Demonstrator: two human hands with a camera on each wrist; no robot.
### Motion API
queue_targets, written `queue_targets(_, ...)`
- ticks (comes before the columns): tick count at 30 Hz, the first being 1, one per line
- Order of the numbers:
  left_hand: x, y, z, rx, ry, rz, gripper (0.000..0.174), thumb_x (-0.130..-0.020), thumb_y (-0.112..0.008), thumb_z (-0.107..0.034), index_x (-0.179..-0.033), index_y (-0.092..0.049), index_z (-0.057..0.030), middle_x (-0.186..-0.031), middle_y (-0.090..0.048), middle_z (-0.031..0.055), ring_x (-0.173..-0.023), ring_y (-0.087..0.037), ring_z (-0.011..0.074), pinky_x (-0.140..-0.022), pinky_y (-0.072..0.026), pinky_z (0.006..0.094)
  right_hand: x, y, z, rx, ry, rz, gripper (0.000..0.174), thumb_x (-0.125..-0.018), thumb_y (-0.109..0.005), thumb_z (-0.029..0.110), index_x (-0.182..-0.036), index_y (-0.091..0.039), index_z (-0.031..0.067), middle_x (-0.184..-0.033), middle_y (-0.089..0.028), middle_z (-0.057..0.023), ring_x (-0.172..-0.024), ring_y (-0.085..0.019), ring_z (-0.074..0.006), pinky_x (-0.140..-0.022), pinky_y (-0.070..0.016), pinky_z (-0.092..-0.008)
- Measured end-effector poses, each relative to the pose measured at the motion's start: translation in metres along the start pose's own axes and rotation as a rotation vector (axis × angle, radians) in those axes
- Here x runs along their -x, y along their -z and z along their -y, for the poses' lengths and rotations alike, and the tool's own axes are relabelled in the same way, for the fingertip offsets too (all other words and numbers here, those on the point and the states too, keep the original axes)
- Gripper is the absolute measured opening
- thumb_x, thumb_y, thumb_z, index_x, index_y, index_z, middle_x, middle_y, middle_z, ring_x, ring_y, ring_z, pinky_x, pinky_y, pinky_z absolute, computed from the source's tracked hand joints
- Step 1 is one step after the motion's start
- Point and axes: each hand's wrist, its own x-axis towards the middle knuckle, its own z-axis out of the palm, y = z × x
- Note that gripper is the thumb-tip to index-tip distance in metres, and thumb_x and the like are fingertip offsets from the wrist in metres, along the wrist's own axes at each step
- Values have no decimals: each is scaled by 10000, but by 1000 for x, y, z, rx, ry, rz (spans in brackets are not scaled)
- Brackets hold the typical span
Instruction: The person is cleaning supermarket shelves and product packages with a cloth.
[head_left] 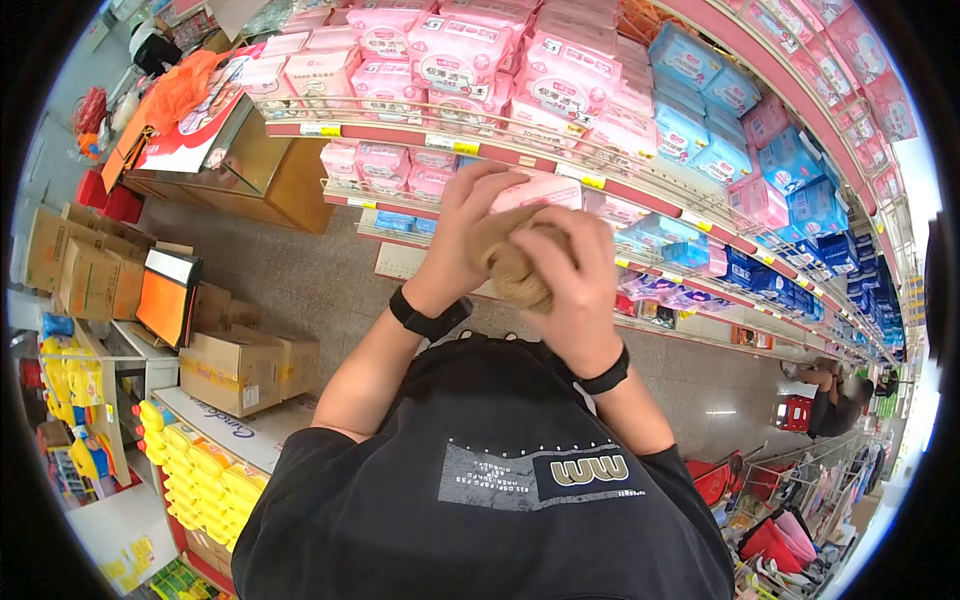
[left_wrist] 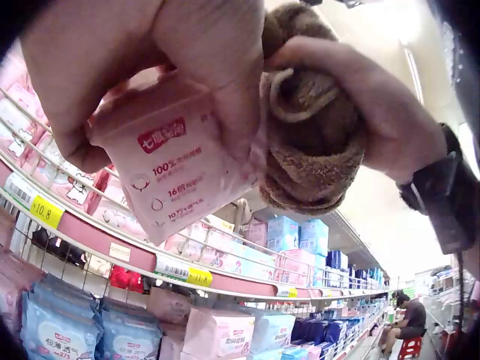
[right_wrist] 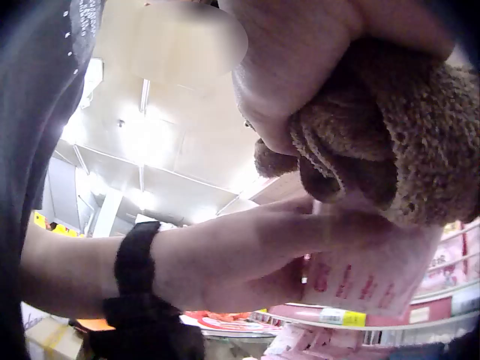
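Observation:
My left hand (head_left: 462, 225) grips a pink pack of sanitary pads (left_wrist: 176, 154), its fingers over the top edge and its thumb on the printed side. The pack is held in front of the shelf, with red and white print facing the left wrist camera. Close beside it, my right hand (head_left: 578, 290) holds a bunched brown fuzzy cloth (left_wrist: 311, 142), rolled into loose folds. In the right wrist view, the cloth (right_wrist: 427, 135) overlaps part of the pack. Both wrists wear black straps.
Shelves of pink packs (head_left: 460, 60) and blue packs (head_left: 690, 130) stand ahead, with a price rail (head_left: 450, 143) along the front. Cardboard boxes (head_left: 235, 370) and yellow bottles (head_left: 200, 470) are at the left. A person (left_wrist: 407, 322) sits on a red stool further down the aisle.

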Motion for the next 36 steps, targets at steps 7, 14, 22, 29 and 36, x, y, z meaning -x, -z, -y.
queue_targets(7, 9, -3, -12, 288, 278, -165, 778, -656, -922, -137, -1351, -577, -73, -1375, -515, 143, -1295, -525, 338, -1077, -451, 441, 6, -7, -39, 46, -254, -177, 550, -567, -833, 24, -1095, -686, 68, -1190, -595, -118, -1085, -581, -357, -932, -476, -470)
queue_targets(14, 14, -17, -15, 188, 321, -211, 735, -683, -897, -91, -1354, -597, -110, -1344, -524, 152, -1268, -507, 361, -1068, -433, 454, 7, -15, -16, -72, -43, -48, 551, -568, -843, 54, -1096, -693, 94, -1184, -595, -105, -1075, -580, -348, -919, -494, -464)
queue_targets(22, 12, -21, -12, 425, 383, -247, 718, -690, -892, -94, -1344, -597, -95, -1379, -508, 157, -1305, -490, 362, -1091, -420, 444, 20, 0, -34, -6, -22, 2, 543, -571, -838, 45, -1092, -692, 94, -1168, -601, -109, -1080, -585, -356, -911, -504, -458)
queue_targets(29, 8, -26, -20, 194, 220, -89, 723, -651, -857, -63, -1330, -614, -129, -1412, -498, 158, -1319, -460, 390, -1101, -393, 487, 20, 11, -60, -135, -344, -234, 400, -679, -773, -27, -1059, -661, 29, -1132, -602, -152, -1028, -621, -374, -880, -525, -444)
queue_targets(36, 0, -39, -25, 139, 224, -31, 708, -678, -854, -85, -1338, -602, -133, -1404, -500, 171, -1263, -482, 409, -1062, -409, 504, 20, 12, -29, -58, -133, -37, 546, -555, -826, 49, -1082, -686, 77, -1157, -601, -123, -1066, -596, -359, -909, -511, -463)
